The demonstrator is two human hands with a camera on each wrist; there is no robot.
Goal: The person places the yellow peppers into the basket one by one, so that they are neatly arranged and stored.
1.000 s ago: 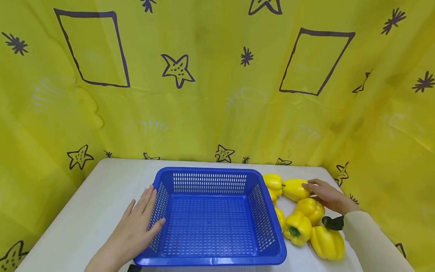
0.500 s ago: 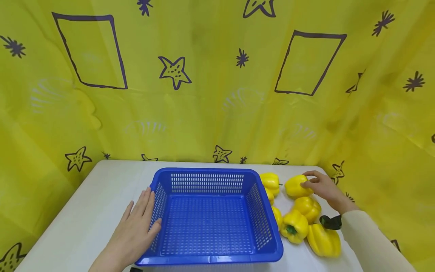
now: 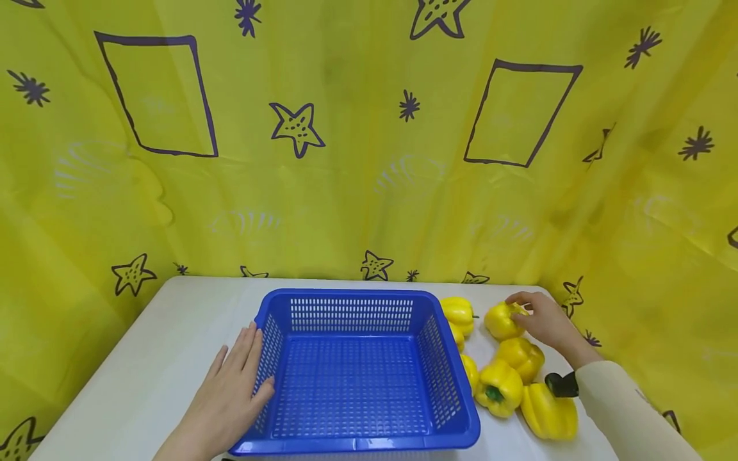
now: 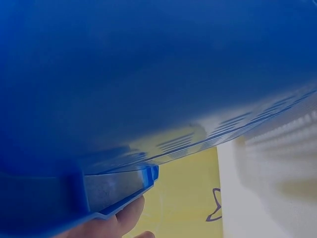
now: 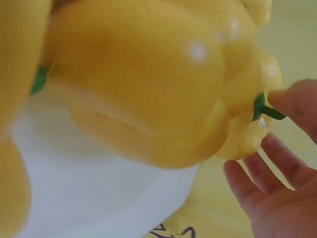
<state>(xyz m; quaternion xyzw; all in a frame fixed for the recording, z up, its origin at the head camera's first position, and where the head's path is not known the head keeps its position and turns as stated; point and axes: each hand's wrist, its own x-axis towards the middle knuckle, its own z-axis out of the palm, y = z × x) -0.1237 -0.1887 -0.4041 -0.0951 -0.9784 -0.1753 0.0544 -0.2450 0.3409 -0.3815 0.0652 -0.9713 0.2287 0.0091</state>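
Head view: your right hand (image 3: pixel 542 320) is grasping far pepper (image 3: pixel 500 320) right of blue basket (image 3: pixel 357 442); left hand (image 3: pixel 230 390), fingers flat, is bracing basket's left wall. Wrap fingers fully before lifting.

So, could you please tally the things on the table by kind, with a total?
Yellow bell peppers: 7, including the far one that the right hand grips
Blue basket: 1, with the left hand flat against its left wall
Total: 8
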